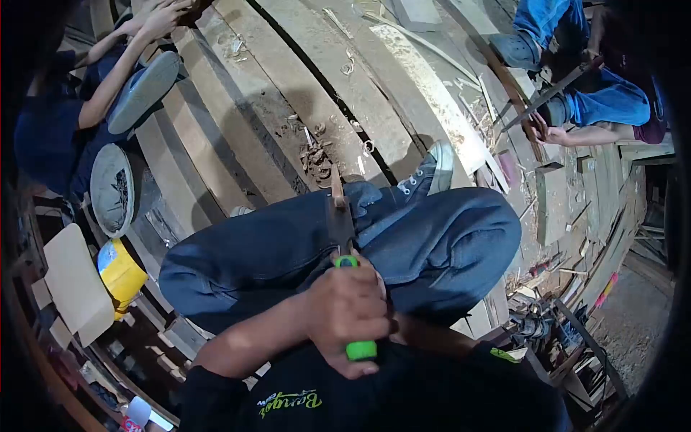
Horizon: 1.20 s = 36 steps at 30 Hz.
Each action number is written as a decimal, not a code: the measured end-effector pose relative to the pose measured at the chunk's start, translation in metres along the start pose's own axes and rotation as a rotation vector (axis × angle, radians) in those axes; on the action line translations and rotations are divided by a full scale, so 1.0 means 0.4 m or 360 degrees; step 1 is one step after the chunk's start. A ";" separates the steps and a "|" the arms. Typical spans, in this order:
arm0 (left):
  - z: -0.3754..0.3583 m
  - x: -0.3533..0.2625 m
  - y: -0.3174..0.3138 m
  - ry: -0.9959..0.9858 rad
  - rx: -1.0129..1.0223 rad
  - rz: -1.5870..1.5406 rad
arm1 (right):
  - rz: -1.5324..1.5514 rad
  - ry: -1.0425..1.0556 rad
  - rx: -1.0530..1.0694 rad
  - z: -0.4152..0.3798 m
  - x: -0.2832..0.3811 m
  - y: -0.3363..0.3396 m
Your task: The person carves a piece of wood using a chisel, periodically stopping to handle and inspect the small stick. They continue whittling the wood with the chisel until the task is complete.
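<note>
My left hand (349, 309) is closed in a fist around the bright green and black handle (361, 351) of a hand tool, its thumb towards my body. A dark, narrow metal blade (340, 222) runs forward from the handle over my crossed legs. At the blade's far end a small brown piece of wood (337, 186) overlaps it. My right forearm (428, 337) comes in from the right and passes behind the left fist, which hides most of the right hand; I cannot tell what that hand holds.
Wood shavings (317, 160) lie on the plank floor (266, 43) past my legs. At left sit a person (50, 144), a round basin (113, 191) and a yellow container (122, 277). At right another person (612, 101) holds a long saw-like blade (551, 93) over timber. Scraps crowd the lower right.
</note>
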State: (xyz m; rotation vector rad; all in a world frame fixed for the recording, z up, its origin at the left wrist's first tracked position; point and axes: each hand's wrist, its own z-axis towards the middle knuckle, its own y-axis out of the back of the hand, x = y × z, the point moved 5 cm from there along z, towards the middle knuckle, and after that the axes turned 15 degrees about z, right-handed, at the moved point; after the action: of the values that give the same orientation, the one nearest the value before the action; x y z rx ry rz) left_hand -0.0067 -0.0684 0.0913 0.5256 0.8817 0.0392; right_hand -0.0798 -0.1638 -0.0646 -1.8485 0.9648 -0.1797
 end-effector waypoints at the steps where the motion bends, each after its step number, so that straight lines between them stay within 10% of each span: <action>1: 0.000 -0.041 -0.026 -0.0020 0.0041 -0.0004 | -0.0018 0.0084 -0.0022 0.007 0.005 0.006; 4: -0.007 -0.004 -0.015 -0.0088 -0.0009 0.0022 | 0.0270 -0.0361 0.0388 0.022 0.013 -0.010; 7: -0.081 0.154 0.040 0.0274 -0.0089 0.0344 | -0.1741 0.0384 -0.0166 0.010 0.048 -0.055; 8: -0.084 0.165 0.066 0.0368 -0.0118 0.0376 | -0.0865 0.0400 -0.0603 0.036 0.011 -0.086; 12: -0.041 0.083 0.140 0.0486 -0.0583 0.0152 | -0.0888 0.0072 -0.0558 0.050 0.015 -0.115; 21: 0.008 -0.042 0.125 0.0220 -0.0069 -0.0213 | -0.0887 -0.0105 -0.0730 0.057 -0.002 -0.096; 30: 0.034 -0.048 0.129 -0.0047 -0.0137 -0.0258 | -0.0635 -0.0133 -0.0124 0.074 -0.015 -0.084; 36: -0.031 0.084 0.110 0.0510 -0.0969 0.0015 | -0.1753 0.0513 -0.0131 0.052 0.018 -0.080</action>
State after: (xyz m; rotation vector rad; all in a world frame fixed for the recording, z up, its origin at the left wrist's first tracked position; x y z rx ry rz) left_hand 0.0136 -0.0165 0.0805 -0.0513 1.1190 0.3972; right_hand -0.0471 -0.1484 -0.0503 -2.2868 0.0423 -1.1311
